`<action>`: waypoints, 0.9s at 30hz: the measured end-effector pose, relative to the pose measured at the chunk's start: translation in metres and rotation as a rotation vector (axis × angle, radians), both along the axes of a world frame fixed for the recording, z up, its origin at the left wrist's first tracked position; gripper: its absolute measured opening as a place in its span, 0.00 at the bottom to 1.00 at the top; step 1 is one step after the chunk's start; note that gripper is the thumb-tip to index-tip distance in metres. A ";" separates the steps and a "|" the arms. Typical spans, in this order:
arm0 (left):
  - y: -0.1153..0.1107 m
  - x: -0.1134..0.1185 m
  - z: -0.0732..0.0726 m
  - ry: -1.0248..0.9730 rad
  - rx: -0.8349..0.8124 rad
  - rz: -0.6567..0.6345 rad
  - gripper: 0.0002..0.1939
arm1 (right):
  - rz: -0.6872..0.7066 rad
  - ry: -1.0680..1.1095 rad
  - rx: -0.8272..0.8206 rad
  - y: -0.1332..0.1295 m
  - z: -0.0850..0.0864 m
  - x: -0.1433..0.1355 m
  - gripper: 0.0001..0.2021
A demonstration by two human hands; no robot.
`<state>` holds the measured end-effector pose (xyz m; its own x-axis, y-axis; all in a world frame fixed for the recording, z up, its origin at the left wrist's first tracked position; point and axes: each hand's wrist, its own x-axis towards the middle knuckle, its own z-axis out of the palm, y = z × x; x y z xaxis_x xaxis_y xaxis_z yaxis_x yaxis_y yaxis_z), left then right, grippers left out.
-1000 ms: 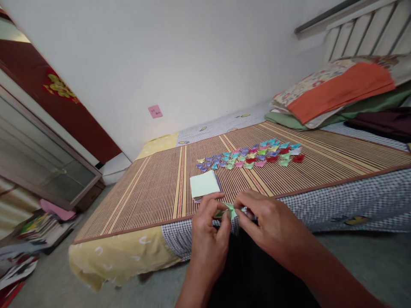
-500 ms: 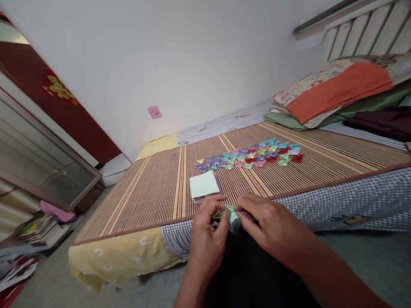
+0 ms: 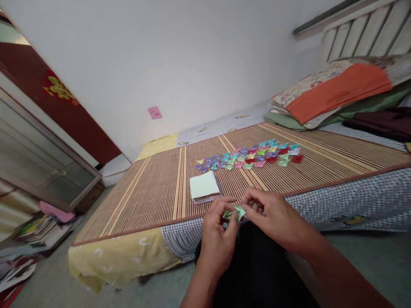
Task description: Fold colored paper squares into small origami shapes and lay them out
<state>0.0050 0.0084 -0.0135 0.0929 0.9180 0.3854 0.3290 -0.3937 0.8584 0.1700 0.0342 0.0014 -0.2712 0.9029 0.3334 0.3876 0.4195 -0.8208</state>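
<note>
A small folded piece of light green paper (image 3: pixel 239 211) is held between my two hands, above my dark-clothed lap. My left hand (image 3: pixel 219 231) pinches its left part between thumb and fingers. At its right end, the thumb and forefinger of my right hand (image 3: pixel 268 214) are closed on the paper's edge. Just beyond my left hand lies a stack of square paper sheets (image 3: pixel 204 186), pale green on top. Farther back, several rows of small folded paper figures (image 3: pixel 247 156) in many colours rest on the striped mat (image 3: pixel 144 192).
The mat covers a bed with a checked and yellow sheet (image 3: pixel 122 252). Folded bedding with an orange band (image 3: pixel 340 92) lies at the back right, under a radiator (image 3: pixel 369 32). Books and papers (image 3: pixel 38 231) sit on the floor at left. A pink note (image 3: pixel 154 113) is on the wall.
Both hands have shifted a little to the right with the green paper. The paper stack and the rows of paper figures have stayed in place.
</note>
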 end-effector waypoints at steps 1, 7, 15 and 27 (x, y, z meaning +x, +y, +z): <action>0.001 0.001 -0.002 -0.021 -0.023 -0.002 0.07 | -0.001 -0.019 0.002 0.000 -0.001 0.001 0.07; 0.003 0.000 -0.006 -0.194 -0.167 0.018 0.24 | -0.161 -0.109 0.116 0.003 -0.006 0.001 0.06; 0.006 -0.005 0.000 -0.402 -0.395 -0.105 0.23 | -0.208 -0.134 0.136 0.007 -0.012 0.002 0.06; 0.017 -0.029 -0.069 -0.137 -0.382 0.035 0.25 | -0.319 -0.253 -0.024 0.052 -0.062 0.071 0.09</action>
